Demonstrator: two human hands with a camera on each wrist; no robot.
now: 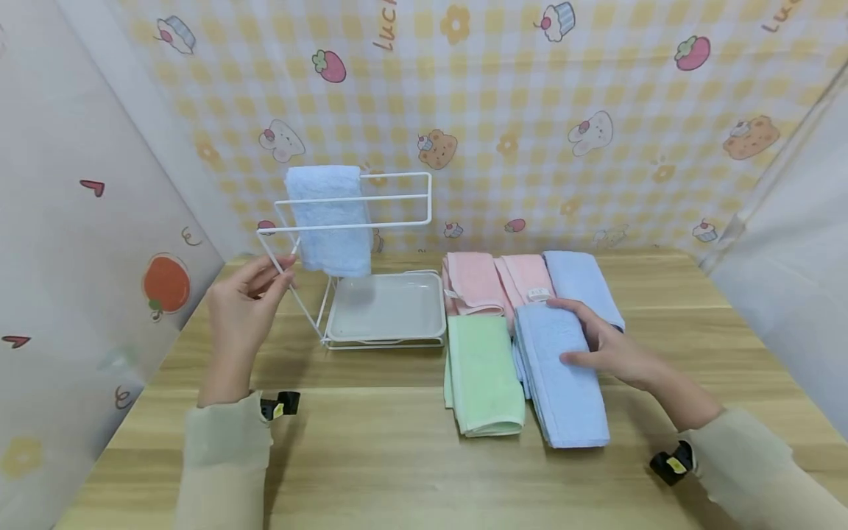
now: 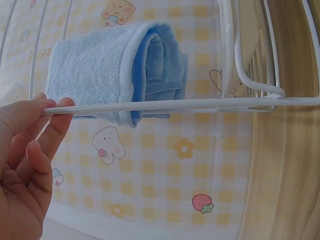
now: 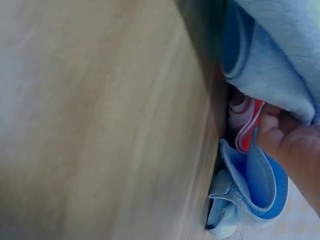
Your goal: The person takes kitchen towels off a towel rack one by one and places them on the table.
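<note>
My left hand pinches the slanted side bar of a white wire rack between thumb and fingertips. A folded light-blue towel hangs over the rack's back rail, beyond the hand. The right hand grips the far right part of a folded blue towel, its thumb on top and a finger along the far edge. In the right wrist view that towel overhangs the hand, hiding most of the fingers. Another blue towel lies just behind the hand.
A green towel lies left of the gripped towel, with two pink towels, one a pink towel, behind. A pale tray sits in the rack's base. Patterned cloth walls enclose the wooden table at the back and sides.
</note>
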